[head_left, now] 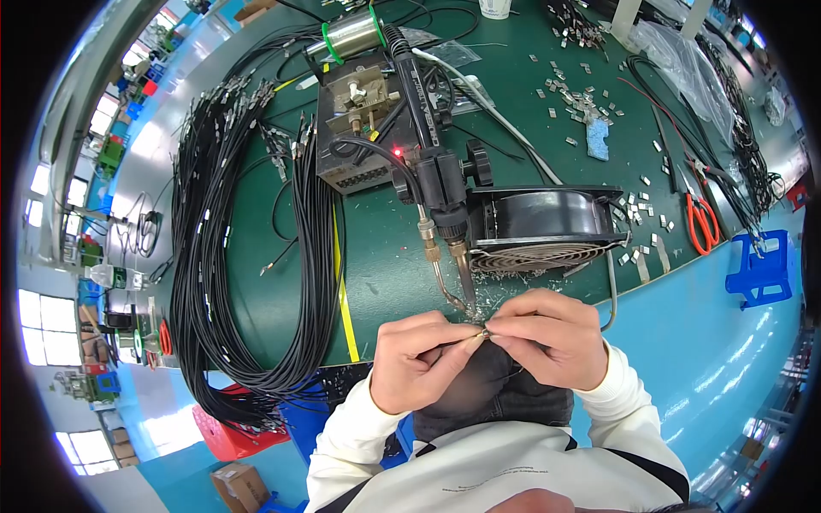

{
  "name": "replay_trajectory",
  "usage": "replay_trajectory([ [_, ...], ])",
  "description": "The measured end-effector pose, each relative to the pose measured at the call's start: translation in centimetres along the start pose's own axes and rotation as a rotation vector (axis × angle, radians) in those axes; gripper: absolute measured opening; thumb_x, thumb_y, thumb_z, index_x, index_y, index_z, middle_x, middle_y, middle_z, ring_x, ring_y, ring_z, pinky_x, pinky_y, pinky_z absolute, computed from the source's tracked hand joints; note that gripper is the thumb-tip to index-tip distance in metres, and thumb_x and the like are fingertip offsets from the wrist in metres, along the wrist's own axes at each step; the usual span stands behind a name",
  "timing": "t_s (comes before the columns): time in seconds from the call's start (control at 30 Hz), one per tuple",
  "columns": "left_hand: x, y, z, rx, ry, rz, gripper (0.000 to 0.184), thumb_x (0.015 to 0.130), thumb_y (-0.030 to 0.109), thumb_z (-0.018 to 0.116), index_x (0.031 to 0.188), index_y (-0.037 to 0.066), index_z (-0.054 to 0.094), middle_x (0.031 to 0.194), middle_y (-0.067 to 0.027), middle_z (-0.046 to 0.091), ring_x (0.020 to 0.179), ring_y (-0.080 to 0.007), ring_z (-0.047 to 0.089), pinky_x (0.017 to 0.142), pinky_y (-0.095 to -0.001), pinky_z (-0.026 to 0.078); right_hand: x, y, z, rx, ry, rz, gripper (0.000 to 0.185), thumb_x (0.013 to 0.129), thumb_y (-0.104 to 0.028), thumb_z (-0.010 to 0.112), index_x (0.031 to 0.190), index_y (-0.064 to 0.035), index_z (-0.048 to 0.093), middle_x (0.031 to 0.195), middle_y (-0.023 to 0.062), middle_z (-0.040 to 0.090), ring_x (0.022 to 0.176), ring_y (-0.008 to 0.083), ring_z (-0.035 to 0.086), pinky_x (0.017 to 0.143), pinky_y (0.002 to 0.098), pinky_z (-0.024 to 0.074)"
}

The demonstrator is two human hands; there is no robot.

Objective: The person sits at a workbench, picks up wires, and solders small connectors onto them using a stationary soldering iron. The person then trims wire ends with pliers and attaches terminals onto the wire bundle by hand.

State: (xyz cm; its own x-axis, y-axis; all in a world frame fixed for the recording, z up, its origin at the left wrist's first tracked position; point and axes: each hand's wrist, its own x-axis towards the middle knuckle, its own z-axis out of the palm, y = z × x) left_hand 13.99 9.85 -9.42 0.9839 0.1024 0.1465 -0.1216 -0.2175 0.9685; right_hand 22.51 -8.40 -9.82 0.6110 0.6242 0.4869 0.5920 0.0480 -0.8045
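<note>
My left hand (421,357) and my right hand (552,335) meet just in front of the table's near edge. Thumb and forefinger of each are pinched together around a tiny dark piece (485,332), mostly covered by the fingertips; its kind cannot be made out. Right beyond the fingertips is the tip of a stand-mounted soldering iron (467,282), pointing down. A bent metal solder feed tube (447,289) ends beside that tip. Bits of solder litter the green mat (389,274) around it.
A black fan (547,218) stands right of the iron. Behind it are a control box (355,162) and a solder spool (353,36). Bundled black cables (218,256) hang over the left edge. Small metal connectors (637,209), a blue sponge (598,139) and red-handled pliers (702,224) lie right.
</note>
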Motion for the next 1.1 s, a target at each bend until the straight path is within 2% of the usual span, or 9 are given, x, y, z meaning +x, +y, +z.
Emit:
replay_trajectory([
  [0.27, 0.1, -0.3, -0.1, -0.033, -0.009, 0.036, 0.017, 0.077, -0.006, 0.067, 0.092, 0.000, 0.073, 0.063, -0.0018, 0.055, 0.049, -0.0075, 0.035, 0.045, -0.0208, 0.026, -0.2, -0.2, 0.2, 0.128, 0.055, 0.192, 0.024, 0.070, 0.010, 0.070, 0.093, 0.0016, 0.070, 0.085, 0.0100, 0.069, 0.059, 0.0147, 0.057, 0.052, 0.0229, 0.0444],
  [0.43, 0.1, -0.3, -0.2, -0.053, -0.004, 0.015, 0.016, 0.077, -0.006, 0.067, 0.091, 0.000, 0.073, 0.063, -0.0018, 0.055, 0.049, -0.0075, 0.035, 0.045, -0.0207, 0.026, -0.4, 0.0, 0.9, 0.266, 0.142, 0.238, 0.022, 0.071, 0.011, 0.070, 0.092, 0.0018, 0.069, 0.082, 0.0108, 0.070, 0.060, 0.0143, 0.059, 0.055, 0.0219, 0.0464],
  [1.1, 0.6, -0.3, -0.3, -0.202, 0.080, -0.069, 0.012, 0.079, -0.004, 0.067, 0.090, -0.002, 0.072, 0.064, -0.0019, 0.054, 0.051, -0.0070, 0.034, 0.046, -0.0202, 0.026, 0.7, 0.3, 2.0, 0.351, 0.235, 0.234, 0.022, 0.072, 0.012, 0.069, 0.093, 0.0044, 0.067, 0.082, 0.0127, 0.070, 0.062, 0.0159, 0.061, 0.057, 0.0223, 0.0490],
])
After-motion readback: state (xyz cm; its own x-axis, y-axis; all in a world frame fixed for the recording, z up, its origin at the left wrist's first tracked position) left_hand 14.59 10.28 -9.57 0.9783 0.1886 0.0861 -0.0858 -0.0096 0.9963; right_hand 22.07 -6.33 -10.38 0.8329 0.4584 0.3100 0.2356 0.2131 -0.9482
